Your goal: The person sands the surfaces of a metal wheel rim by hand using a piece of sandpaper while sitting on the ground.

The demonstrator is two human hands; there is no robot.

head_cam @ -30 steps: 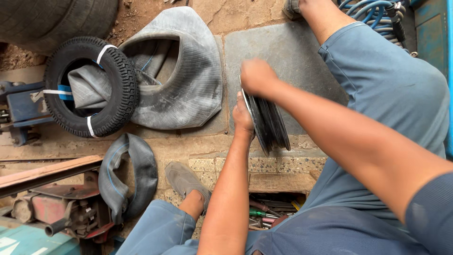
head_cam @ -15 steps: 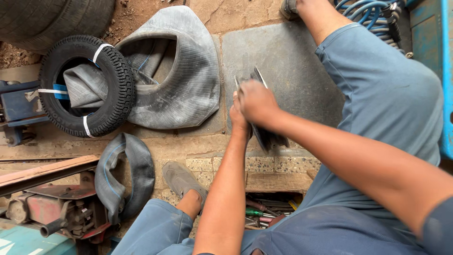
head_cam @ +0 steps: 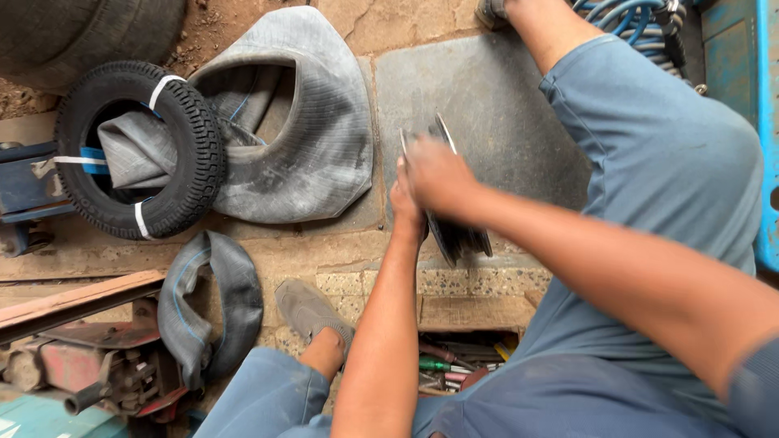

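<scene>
While the person sits low over the stone floor [head_cam: 487, 97], both hands meet on a dark metal disc [head_cam: 458, 235] that stands on edge on the paving between the knees; it looks like a small wheel rim, though motion blur leaves that unsure. The left hand [head_cam: 406, 207] is closed on its near edge, steadying it upright. The right hand [head_cam: 438, 174] lies over the top, fingers curled round the rim, blurred. I judge the step in hand to be working on the disc's edge by hand. Any further move calls for the left grip to keep the disc from tipping. Well apart lie a small knobbly tyre [head_cam: 138, 150], a slack grey inner tube [head_cam: 300, 130] and a tool tray [head_cam: 462, 357].
</scene>
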